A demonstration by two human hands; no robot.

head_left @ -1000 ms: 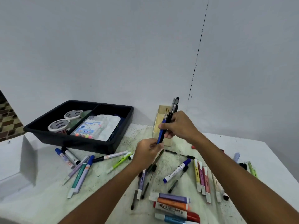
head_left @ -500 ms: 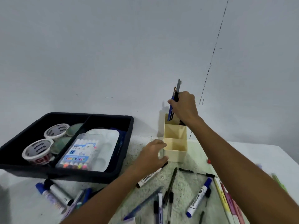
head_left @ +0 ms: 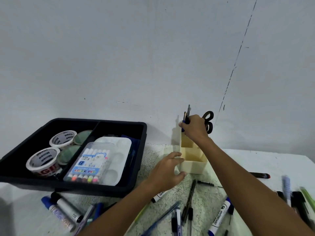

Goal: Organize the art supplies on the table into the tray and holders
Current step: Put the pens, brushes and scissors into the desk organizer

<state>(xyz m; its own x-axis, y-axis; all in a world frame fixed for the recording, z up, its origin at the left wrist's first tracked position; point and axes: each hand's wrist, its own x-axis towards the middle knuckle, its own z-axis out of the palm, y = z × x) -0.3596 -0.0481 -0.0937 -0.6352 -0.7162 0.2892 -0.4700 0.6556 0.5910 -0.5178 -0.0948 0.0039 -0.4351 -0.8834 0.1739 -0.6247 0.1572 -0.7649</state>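
Two hands are in view. The right hand [head_left: 194, 127] grips a small bundle of pens [head_left: 187, 114], their tips sticking up at 12 o'clock from the fist; the bundle is too tightly packed to count. It sits over the rear compartment of the cream holder [head_left: 193, 165], which shows two compartments, the front one bare inside. The left hand [head_left: 167, 171] lies at 9 o'clock of the holder, its fingers curled round the holder's near left corner. One pair of black scissors [head_left: 208, 121] pokes up at 3 o'clock of the right hand, only the handle loops showing.

One black tray [head_left: 143, 133] stands at 9 o'clock of the holder, well apart from both hands. It has two compartments: the left holds two tape rolls [head_left: 42, 160] and two green round things that are hard to make out; the right holds one colour pen pack [head_left: 87, 165] lying on one white palette [head_left: 119, 147].

Loose on the counter [head_left: 158, 150], at 6 o'clock of the hands, lie many markers and pens; several are blurred or cut off by the lower edge, so no sure count. A whiteboard marker [head_left: 219, 217] with a blue cap lies at 5 o'clock of the holder, partly under the right forearm. One dark marker with a red end [head_left: 260, 175] lies at 3 o'clock of the holder.
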